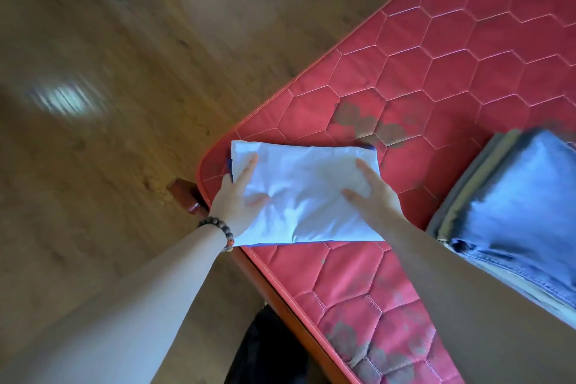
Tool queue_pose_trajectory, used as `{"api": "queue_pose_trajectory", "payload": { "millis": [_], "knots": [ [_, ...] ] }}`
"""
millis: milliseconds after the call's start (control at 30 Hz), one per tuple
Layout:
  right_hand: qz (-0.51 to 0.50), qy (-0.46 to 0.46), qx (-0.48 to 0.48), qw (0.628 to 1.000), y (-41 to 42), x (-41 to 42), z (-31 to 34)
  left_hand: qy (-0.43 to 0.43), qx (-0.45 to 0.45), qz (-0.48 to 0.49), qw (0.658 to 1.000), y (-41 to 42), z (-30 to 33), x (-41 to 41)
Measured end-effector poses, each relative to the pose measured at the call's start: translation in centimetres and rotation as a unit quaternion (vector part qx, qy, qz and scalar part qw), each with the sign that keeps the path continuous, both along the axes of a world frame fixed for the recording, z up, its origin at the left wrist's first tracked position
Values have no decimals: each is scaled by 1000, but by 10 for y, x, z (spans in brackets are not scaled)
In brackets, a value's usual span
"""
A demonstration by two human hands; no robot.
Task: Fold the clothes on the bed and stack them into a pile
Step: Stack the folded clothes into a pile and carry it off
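Note:
A folded white garment (307,184) with a thin blue edge lies near the corner of the red quilted mattress (452,65). My left hand (238,196), with a bead bracelet at the wrist, lies flat on the garment's left end with fingers straight. On the right end rests my right hand (372,193), fingers spread and pressing down. A pile of folded clothes (511,212), dark blue on top with grey and denim layers under it, sits on the mattress to the right, partly cut off by the frame edge.
Wooden floor (109,87) spreads to the left and beyond the bed. The bed's red-brown wooden frame corner (187,196) juts out under the mattress by my left wrist. A dark shape (271,352) lies at the bottom beside the bed edge.

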State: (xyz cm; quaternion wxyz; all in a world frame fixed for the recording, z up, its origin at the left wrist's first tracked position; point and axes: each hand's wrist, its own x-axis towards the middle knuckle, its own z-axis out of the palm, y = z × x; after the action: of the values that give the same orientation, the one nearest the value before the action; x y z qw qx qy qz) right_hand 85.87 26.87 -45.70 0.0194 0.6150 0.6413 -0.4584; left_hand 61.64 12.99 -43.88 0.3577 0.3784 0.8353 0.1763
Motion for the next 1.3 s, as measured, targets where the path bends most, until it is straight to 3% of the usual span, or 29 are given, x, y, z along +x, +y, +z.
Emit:
{"api": "queue_pose_trajectory", "payload": {
  "millis": [267, 633, 900, 1067, 1300],
  "knots": [
    [-44, 28, 131, 990, -5, 42, 48, 66, 68, -56, 994, 36, 41, 48],
    [-224, -53, 226, 947, 40, 292, 130, 10, 179, -236, 955, 175, 81, 270],
    [-295, -52, 249, 921, 43, 389, 98, 10, 205, -315, 927, 228, 46, 357],
    [-318, -64, 144, 935, 34, 396, 51, 7, 109, -331, 937, 235, 10, 364],
    [-316, -85, 182, 927, 35, 390, 42, 25, 121, -349, 929, 231, 9, 356]
  ]
}}
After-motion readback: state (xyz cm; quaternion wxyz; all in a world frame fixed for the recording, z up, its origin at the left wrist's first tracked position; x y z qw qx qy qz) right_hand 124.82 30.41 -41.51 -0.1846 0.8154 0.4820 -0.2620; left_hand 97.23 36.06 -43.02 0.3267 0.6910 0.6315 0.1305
